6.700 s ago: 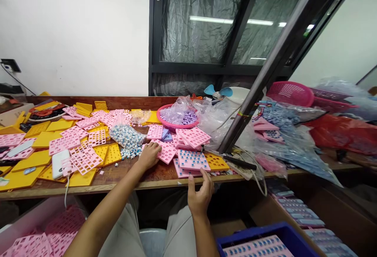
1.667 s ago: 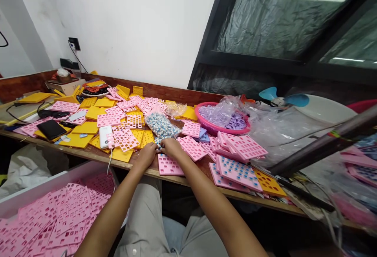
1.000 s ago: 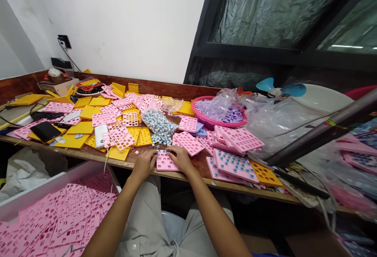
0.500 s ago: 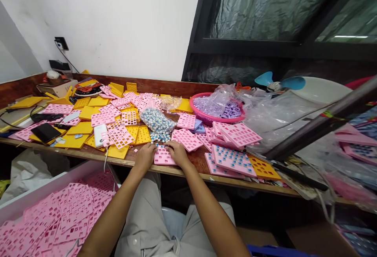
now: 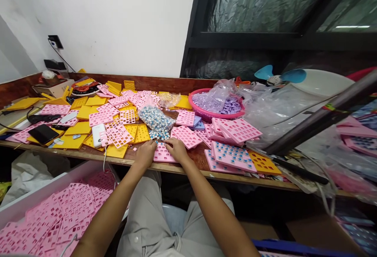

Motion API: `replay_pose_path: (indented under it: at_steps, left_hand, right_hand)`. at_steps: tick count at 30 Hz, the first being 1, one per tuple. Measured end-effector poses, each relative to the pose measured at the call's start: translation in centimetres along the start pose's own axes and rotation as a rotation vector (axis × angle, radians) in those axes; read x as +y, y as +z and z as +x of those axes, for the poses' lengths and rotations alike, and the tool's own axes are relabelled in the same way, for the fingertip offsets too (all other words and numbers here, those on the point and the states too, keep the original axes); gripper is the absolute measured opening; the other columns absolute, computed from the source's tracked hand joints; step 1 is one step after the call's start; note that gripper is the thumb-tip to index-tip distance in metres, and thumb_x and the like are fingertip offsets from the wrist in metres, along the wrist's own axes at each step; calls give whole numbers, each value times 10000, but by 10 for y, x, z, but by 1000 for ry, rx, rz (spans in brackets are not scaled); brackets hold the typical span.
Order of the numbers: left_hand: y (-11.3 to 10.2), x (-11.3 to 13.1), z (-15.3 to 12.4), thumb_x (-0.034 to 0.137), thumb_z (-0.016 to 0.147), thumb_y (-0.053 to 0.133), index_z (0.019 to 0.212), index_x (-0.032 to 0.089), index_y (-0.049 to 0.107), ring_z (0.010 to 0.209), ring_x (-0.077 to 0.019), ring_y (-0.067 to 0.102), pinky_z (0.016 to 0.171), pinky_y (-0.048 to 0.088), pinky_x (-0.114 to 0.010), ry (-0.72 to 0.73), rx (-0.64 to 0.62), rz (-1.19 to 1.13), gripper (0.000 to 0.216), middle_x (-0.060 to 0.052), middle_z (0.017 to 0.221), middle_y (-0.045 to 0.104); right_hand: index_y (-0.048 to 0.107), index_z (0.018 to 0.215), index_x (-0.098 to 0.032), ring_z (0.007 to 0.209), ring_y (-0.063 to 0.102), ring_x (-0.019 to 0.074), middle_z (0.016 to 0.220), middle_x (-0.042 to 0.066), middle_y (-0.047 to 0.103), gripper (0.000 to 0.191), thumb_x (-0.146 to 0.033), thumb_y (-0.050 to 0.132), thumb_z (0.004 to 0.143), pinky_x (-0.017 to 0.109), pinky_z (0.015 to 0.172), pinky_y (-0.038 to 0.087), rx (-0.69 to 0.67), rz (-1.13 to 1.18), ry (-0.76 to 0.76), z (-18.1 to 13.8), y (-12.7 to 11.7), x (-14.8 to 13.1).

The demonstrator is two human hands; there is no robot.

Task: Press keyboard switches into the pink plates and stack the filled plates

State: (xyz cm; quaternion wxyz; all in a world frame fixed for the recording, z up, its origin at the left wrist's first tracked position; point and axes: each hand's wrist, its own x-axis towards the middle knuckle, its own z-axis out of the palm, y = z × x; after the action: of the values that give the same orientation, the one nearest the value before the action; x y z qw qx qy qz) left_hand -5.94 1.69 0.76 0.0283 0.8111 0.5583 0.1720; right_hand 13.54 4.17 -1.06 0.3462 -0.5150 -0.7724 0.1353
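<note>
A pink slotted board [image 5: 163, 155] lies at the table's front edge, between my two hands. A few small blue-topped pieces show along its far edge. My left hand [image 5: 146, 153] is at the board's left side, fingers curled and pressed together near the far corner. My right hand [image 5: 177, 151] reaches over the right side, fingertips pinched close to the far edge. What either hand pinches is too small or hidden to make out. Just beyond the board, a clear bag of blue-and-white pieces [image 5: 156, 117] spills a loose heap of them [image 5: 159, 134] onto the table.
Pink boards with blue pieces [image 5: 234, 156] are stacked on the right. A pink basket [image 5: 216, 113] holds purple parts. Yellow boards [image 5: 78, 128], a white power bank [image 5: 98, 135] and a phone [image 5: 43, 133] lie left. A bin [image 5: 55, 186] of pink boards stands below; a metal pole [image 5: 318, 111] slants across the right.
The view has shifted slightly. Both hands stay at the same pink board, with only small finger movement near its far edge.
</note>
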Motion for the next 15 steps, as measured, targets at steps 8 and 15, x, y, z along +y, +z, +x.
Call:
replay_pose_path:
  at_steps: [8,15]
  left_hand:
    - [-5,9,-14,208,990,446,1023,178,664,1010,-251,589,881,459,-354,111,3,9,222,-143,1093,649]
    - [-4,-14,-9,276,1003,450,1179,215,641,1042,-207,631,924,492,-317,32,122,-290,267,-75,1131,682]
  right_hand:
    - [767,1109,-274,1029,700,204,1115,27,763,317,-127,580,901,342,941,523,-84,57,-40,2,-7,5]
    - [756,1119,-273,1020,687,195,1103,24,764,312,-126,561,926,344,954,509,-35,23,-43,-3,2,8]
